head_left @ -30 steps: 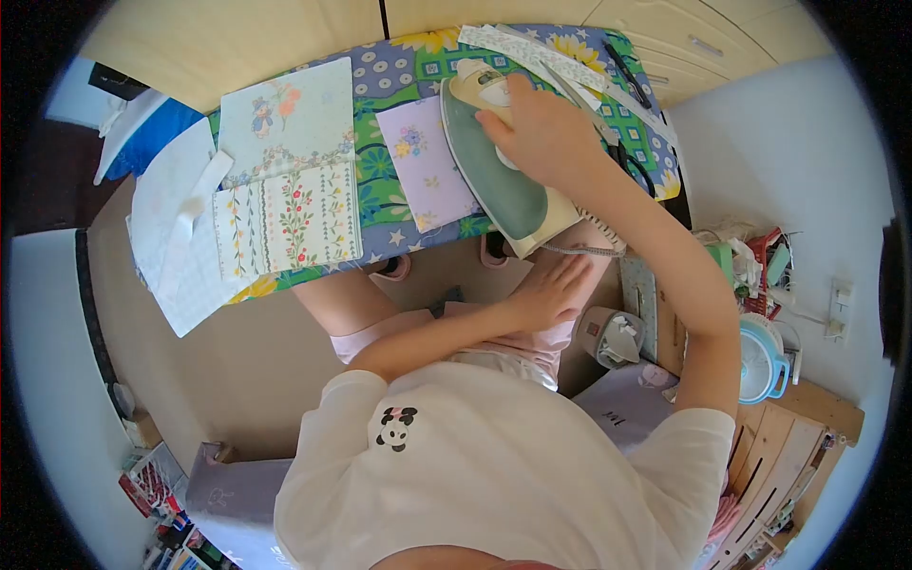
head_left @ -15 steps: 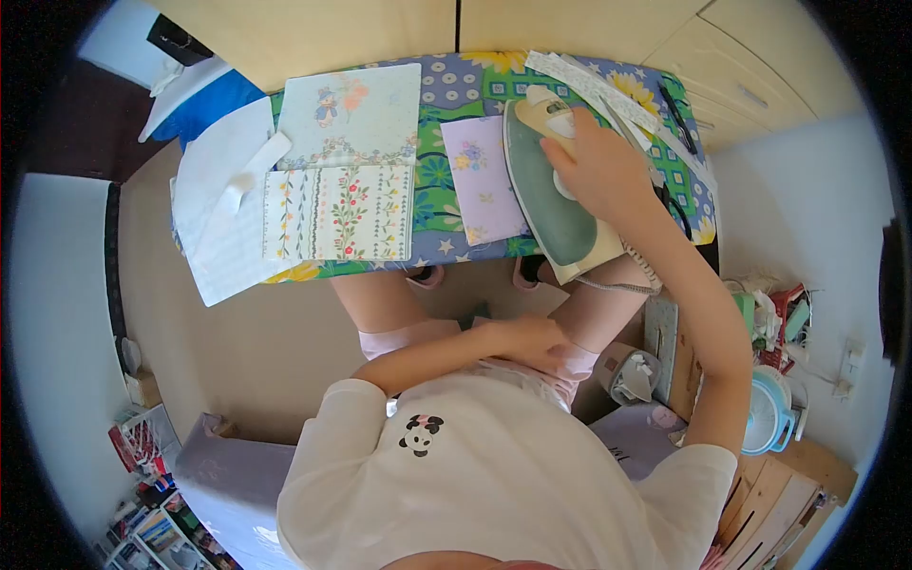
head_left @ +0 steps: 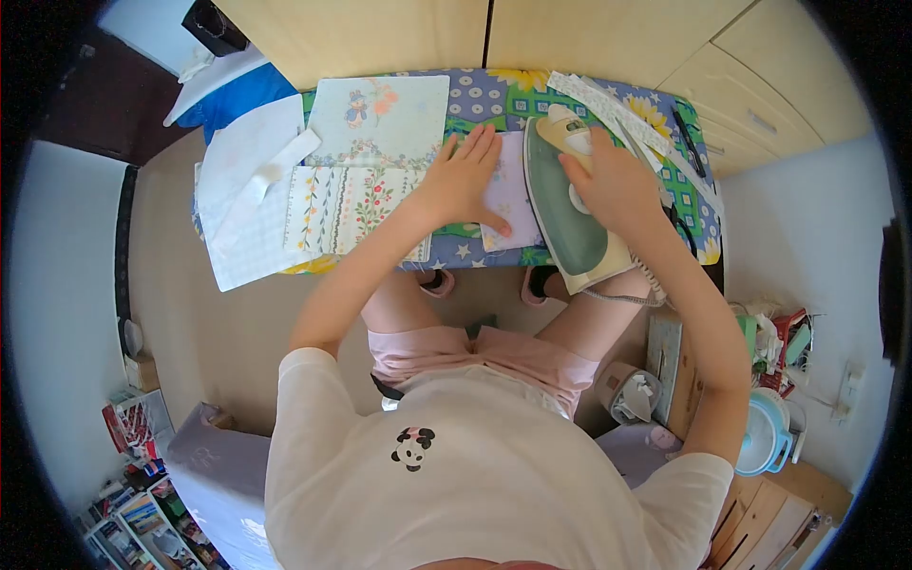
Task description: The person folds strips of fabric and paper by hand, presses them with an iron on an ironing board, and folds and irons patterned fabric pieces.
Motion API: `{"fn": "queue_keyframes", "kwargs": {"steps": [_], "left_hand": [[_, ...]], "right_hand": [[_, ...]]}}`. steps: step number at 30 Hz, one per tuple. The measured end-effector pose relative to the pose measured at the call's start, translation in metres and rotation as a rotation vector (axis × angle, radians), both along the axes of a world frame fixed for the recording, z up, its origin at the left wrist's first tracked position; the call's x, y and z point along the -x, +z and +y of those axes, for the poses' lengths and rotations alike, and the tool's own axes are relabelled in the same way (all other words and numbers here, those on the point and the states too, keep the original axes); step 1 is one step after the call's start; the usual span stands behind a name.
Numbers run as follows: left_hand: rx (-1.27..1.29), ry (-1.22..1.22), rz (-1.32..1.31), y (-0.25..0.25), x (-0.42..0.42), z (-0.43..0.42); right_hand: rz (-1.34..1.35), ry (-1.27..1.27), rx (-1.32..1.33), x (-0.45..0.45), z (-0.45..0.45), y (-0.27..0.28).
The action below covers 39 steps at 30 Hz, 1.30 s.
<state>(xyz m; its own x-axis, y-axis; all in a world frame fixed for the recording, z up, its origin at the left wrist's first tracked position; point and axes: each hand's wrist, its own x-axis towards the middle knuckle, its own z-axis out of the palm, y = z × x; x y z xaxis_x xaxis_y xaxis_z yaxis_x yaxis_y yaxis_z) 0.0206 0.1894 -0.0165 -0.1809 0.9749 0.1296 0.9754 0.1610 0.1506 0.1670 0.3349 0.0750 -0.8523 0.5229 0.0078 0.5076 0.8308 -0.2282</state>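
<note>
A green-and-cream iron (head_left: 562, 214) stands at the right part of the cloth-covered board (head_left: 472, 95), with my right hand (head_left: 617, 185) wrapped round its handle. Its soleplate edge lies over the right side of a folded lilac floral cloth (head_left: 513, 204). My left hand (head_left: 467, 185) lies spread on the left edge of that cloth, fingers apart and pointing away from me. Left of it is a cream cloth with flower stripes (head_left: 366, 204), partly covered by my left wrist. Behind that lies a pale cloth with a printed figure and balloons (head_left: 380, 109).
White fabric (head_left: 247, 209) with a white strip (head_left: 285, 157) hangs over the board's left end. Patterned strips (head_left: 608, 109) and a black slim object (head_left: 689, 142) lie at the right. The iron's coiled cord (head_left: 651, 280) drops by my leg. Wooden cabinets (head_left: 589, 38) stand behind.
My left hand has moved from my lap up onto the lilac cloth and lies spread there. My right hand stays on the iron. The whole view has shifted slightly.
</note>
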Motion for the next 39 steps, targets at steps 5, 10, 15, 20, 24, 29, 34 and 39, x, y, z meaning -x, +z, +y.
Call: {"fn": "queue_keyframes", "kwargs": {"steps": [5,10,15,20,24,29,34,39], "left_hand": [[0.143,0.027,-0.071,-0.005,0.007,0.001],[0.198,0.081,-0.068,-0.003,0.006,0.002],[0.187,0.099,-0.085,-0.01,0.007,0.002],[0.217,0.142,-0.069,-0.008,0.005,0.003],[0.21,0.147,-0.061,-0.007,0.004,0.003],[0.218,0.143,-0.055,-0.003,0.005,0.001],[0.259,0.147,-0.048,0.0,0.005,0.001],[0.213,0.137,-0.064,-0.009,0.007,0.0]], "right_hand": [[0.022,0.006,-0.019,-0.002,0.0,-0.002],[0.055,0.014,-0.014,-0.003,0.002,-0.005],[0.092,0.087,0.004,-0.002,0.004,-0.004],[0.098,0.134,-0.003,0.009,0.002,-0.005],[0.07,0.119,-0.003,0.02,0.004,-0.003],[0.006,0.071,0.003,0.022,0.002,0.001],[0.018,0.058,0.013,0.015,0.003,-0.004],[-0.05,0.012,0.016,0.011,0.0,0.003]]}}
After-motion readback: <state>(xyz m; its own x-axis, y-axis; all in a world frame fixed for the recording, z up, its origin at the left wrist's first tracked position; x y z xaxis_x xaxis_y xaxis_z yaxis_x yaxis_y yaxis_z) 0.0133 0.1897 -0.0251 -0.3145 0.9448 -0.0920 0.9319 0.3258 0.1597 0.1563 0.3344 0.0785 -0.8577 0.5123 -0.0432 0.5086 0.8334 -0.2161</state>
